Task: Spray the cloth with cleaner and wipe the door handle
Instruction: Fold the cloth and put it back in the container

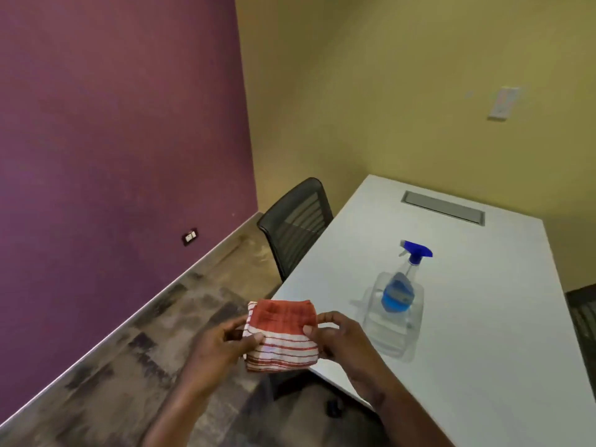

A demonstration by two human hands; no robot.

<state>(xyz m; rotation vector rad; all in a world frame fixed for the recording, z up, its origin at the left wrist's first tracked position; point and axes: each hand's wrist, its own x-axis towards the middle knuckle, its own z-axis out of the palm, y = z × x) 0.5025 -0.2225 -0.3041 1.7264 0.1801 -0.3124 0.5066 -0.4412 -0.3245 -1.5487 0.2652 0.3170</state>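
red-striped cloth (281, 335) in both hands, spray bottle (396, 301) beside, chair (295, 225) beyond

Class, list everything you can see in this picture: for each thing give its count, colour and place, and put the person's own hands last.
cloth: one, red and white striped, folded, held between both hands at the table's near corner
spray bottle: one, clear with blue trigger head, on the table
table: one, white, right side
cable hatch: one, grey, table's far end
chair: one, black, at the table's left edge
wall socket: one, dark, purple wall
left hand: one, gripping cloth
right hand: one, gripping cloth
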